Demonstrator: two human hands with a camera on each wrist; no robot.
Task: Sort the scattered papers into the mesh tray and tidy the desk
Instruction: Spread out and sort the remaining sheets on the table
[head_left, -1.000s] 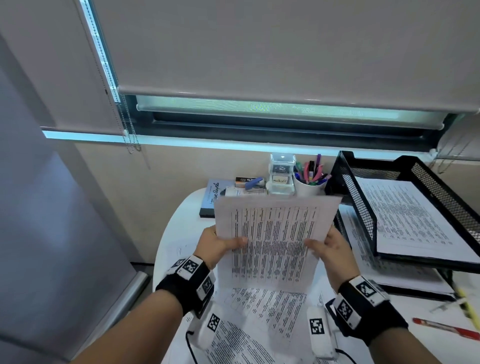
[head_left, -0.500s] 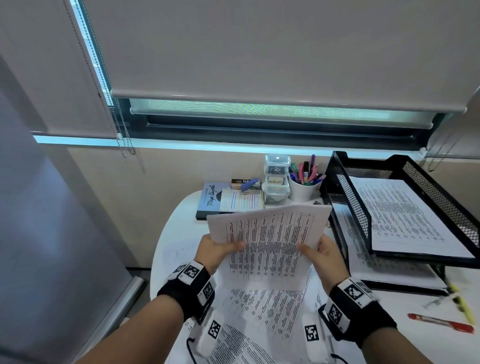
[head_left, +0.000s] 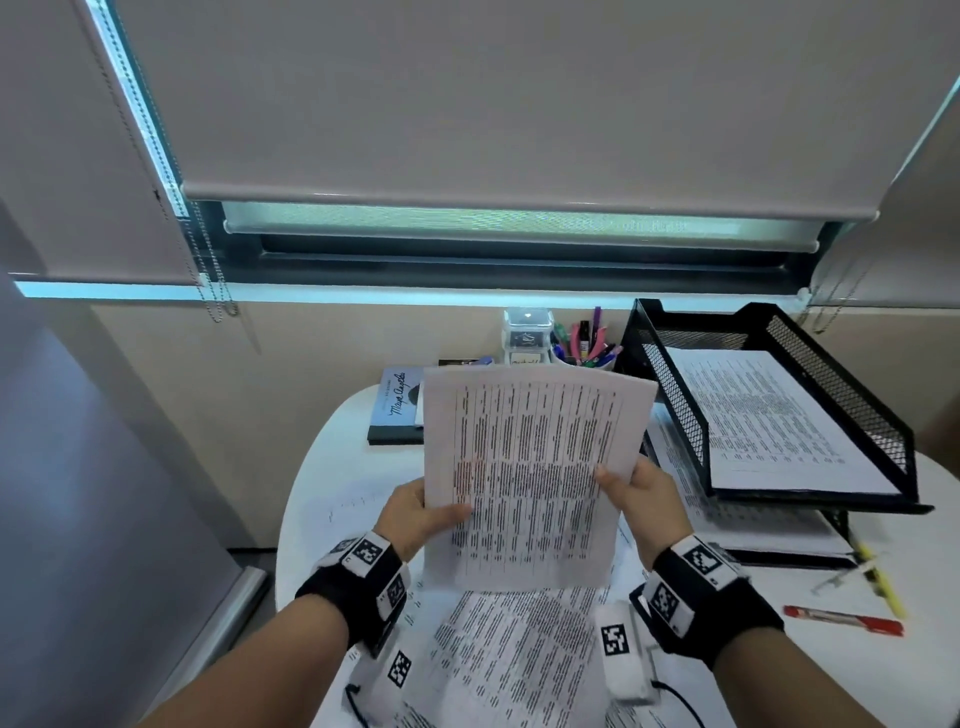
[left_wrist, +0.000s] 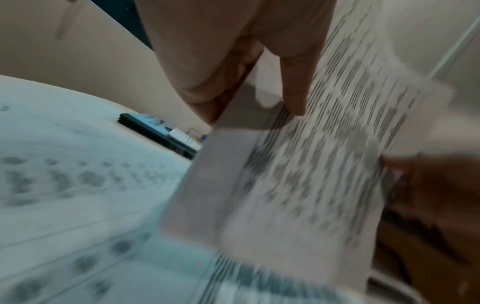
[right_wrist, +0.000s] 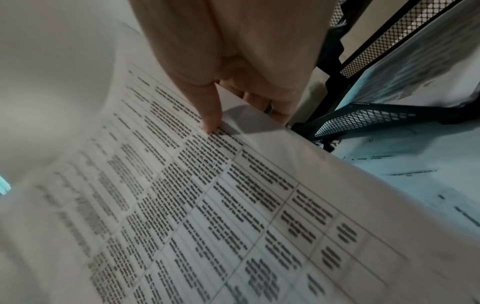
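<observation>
Legibly, the book beside the held sheet reads "Maya Angelou".

Two hands are in view, the left hand and the right hand. One upright printed paper sheet is counted between them. One black wire-mesh tray unit shows two tiers. One dark book, one red marker pen and one yellow pen lie on the white desk. One white cup of coloured pens stands behind; the pens inside it cannot be counted.
</observation>
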